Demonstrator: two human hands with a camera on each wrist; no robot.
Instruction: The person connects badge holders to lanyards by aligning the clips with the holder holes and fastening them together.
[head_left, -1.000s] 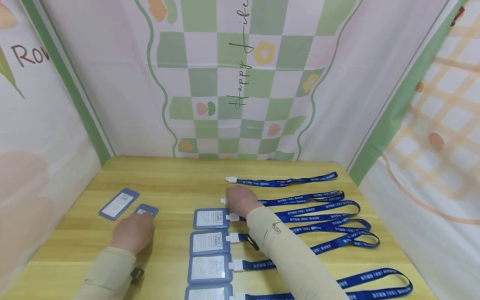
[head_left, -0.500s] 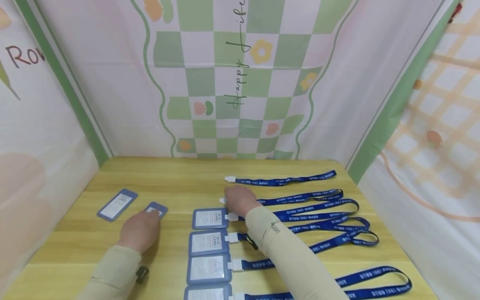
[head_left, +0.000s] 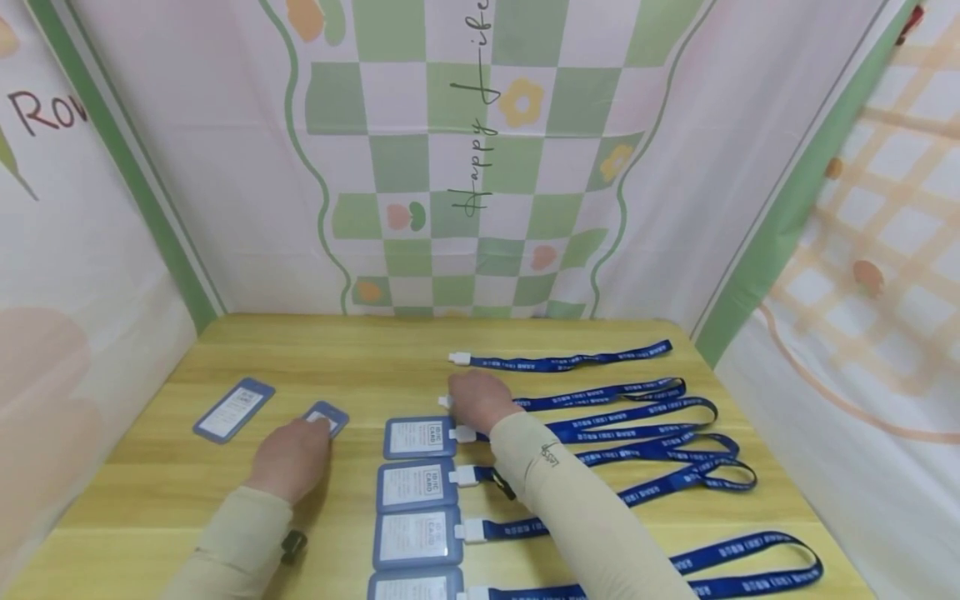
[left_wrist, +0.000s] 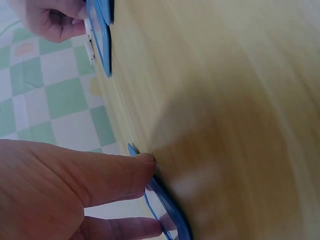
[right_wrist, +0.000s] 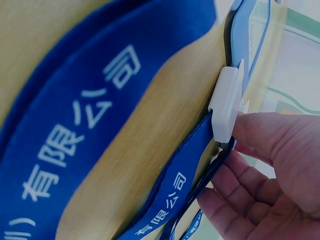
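My left hand pinches a blue-framed ID card holder by its long edges on the left half of the table. In the left wrist view its thumb and a finger lie on opposite edges of the holder, tilted up a little. With thumb and fingers my right hand grips a blue lanyard near its white clip, whose tip sticks out left of the fingers. A second loose card holder lies farther left. Behind the right hand lies another lanyard without a card.
Card holders clipped to blue lanyards stand in a column toward me, the rearmost holder just in front of my right hand. Their straps loop to the right under my right sleeve. Printed cloth walls the wooden table.
My left hand has slid the card holder rightward over the table, away from the other loose holder. The right hand keeps its grip on the lanyard in nearly the same spot.
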